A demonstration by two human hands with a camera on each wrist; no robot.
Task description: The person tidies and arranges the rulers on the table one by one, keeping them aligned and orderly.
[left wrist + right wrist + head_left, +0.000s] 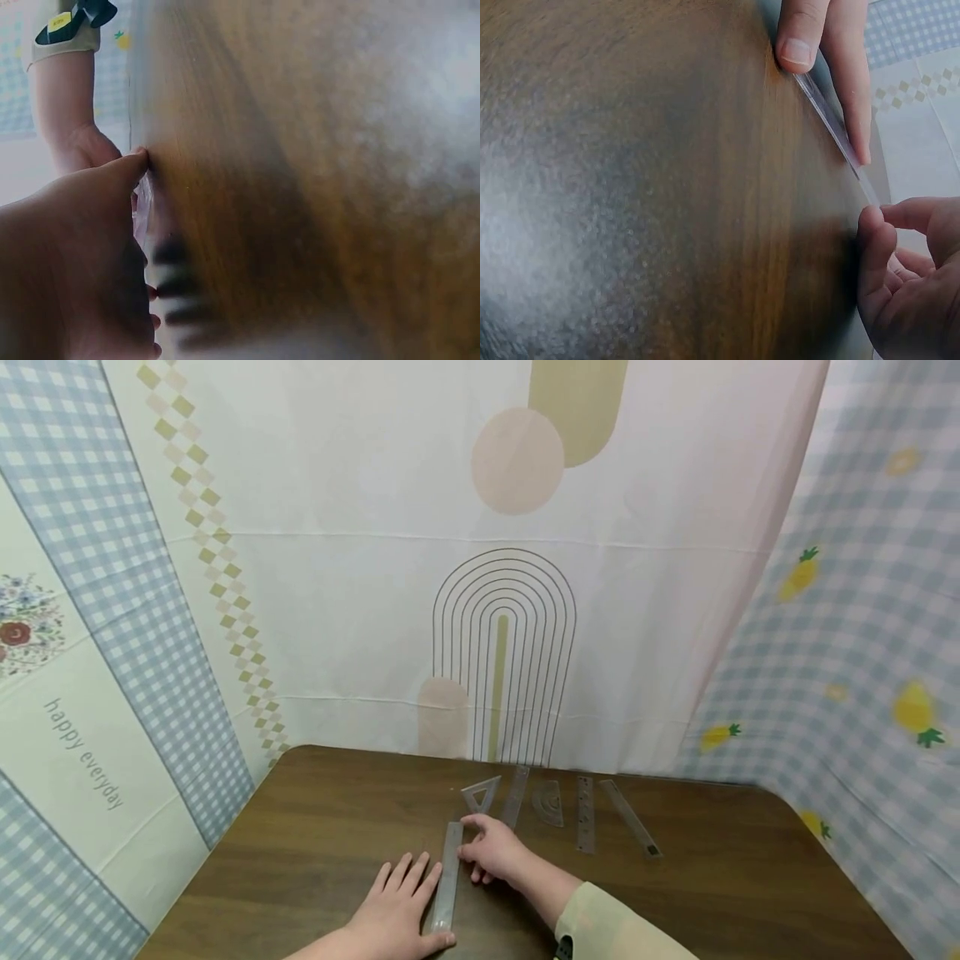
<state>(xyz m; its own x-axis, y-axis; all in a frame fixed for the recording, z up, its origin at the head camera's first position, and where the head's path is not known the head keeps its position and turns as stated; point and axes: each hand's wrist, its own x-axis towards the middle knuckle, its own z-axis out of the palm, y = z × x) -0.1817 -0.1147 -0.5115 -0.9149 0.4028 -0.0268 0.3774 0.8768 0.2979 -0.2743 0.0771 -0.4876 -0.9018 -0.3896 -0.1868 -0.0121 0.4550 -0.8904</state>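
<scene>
A clear straight ruler (pixel 447 881) lies on the brown table, pointing away from me, between both hands. My left hand (pixel 397 906) rests spread on the table at its left; the thumb touches the near end and the index fingertip reaches the left edge. With thumb and index finger, my right hand (pixel 495 850) pinches the ruler near its far right end. The right wrist view shows the ruler (pixel 829 120) edge-on, with the left thumb at one end and the right hand (pixel 919 285) at the other. In the left wrist view the left hand (pixel 75 247) mostly hides the ruler.
Along the back of the wooden table (pixel 300 827) lie a clear set square (pixel 480 793), a ruler (pixel 516 797), a protractor (pixel 549 802), a ruler with cut-outs (pixel 586 814) and a slanted ruler (pixel 632 818). Printed cloths (pixel 360 610) hang behind and at both sides.
</scene>
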